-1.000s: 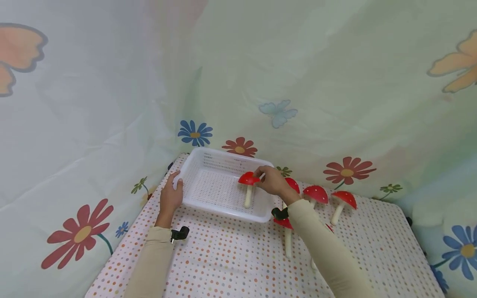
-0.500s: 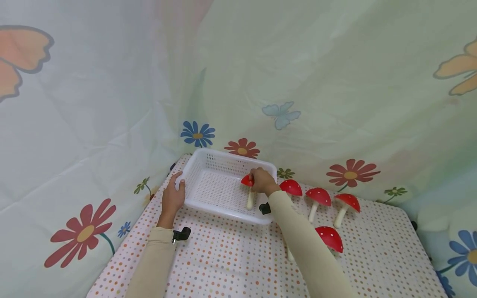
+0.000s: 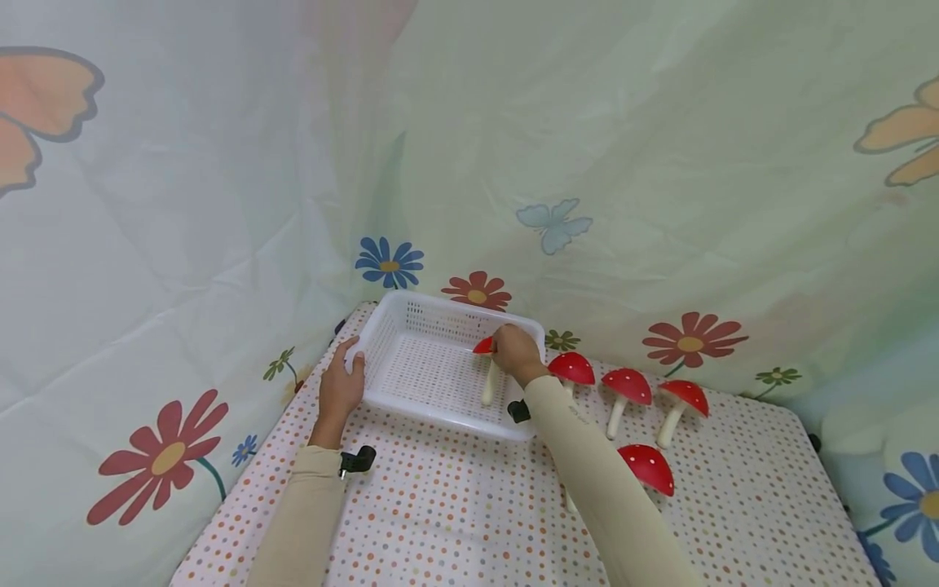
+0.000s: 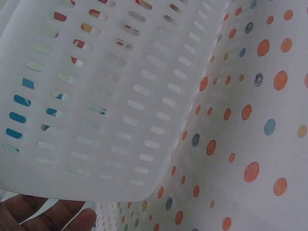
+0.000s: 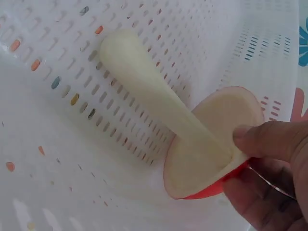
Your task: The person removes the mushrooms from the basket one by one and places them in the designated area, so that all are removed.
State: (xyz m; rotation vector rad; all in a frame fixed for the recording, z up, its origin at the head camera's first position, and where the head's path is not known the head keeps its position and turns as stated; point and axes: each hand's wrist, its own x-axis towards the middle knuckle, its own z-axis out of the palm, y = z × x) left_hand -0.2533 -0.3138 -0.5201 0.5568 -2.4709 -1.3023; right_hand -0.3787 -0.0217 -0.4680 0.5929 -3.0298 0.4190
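Observation:
A white plastic basket (image 3: 440, 413) with slotted walls sits on the table. My left hand (image 3: 341, 390) holds its left rim, thumb at the rim; in the left wrist view the fingers (image 4: 79, 222) show just beyond the slotted wall. Inside the basket's right part is a toy mushroom (image 3: 490, 386) with a red cap and a cream stem. My right hand (image 3: 515, 350) pinches the cap edge, the thumb on the pale underside and fingers on the red side in the right wrist view. The stem (image 5: 144, 89) slants across the slotted floor; whether it touches cannot be told.
Right of the basket, more red-capped mushrooms lie on the dotted cloth (image 3: 440, 505): three in a back row, such as the middle one (image 3: 627, 386), and another (image 3: 647, 469) nearer. A further stem (image 3: 570, 500) is partly hidden by my right sleeve. A flowered curtain (image 3: 469, 163) hangs behind.
My right hand has moved slightly left and further over the mushroom's cap, covering more of it. The stem has shifted a little. My left hand stays on the basket's rim.

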